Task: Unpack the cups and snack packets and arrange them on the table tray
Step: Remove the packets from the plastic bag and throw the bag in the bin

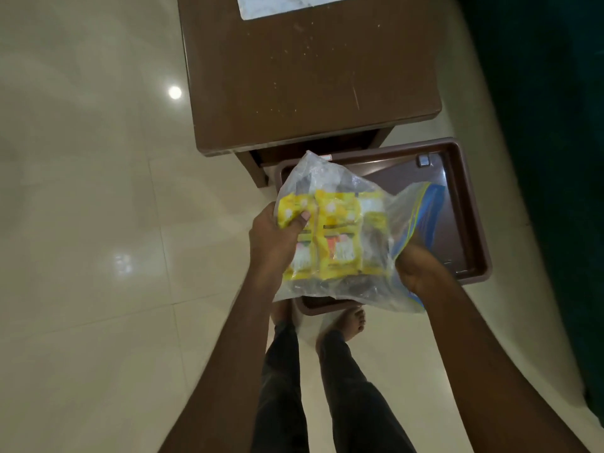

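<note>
Head view: left hand (277, 237) and right hand (421, 269) each grip the clear bag (346, 178) of snack packets (336, 223) above the tray (392, 168), over its near edge; a tipped bag could likely spill packets past that edge

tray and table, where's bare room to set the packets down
The table is bare from its near edge to the white sheet. The tray shows bare floor only far right, by a small grey thing. The rest hides under the bag gripped by the left hand and right hand.
</note>
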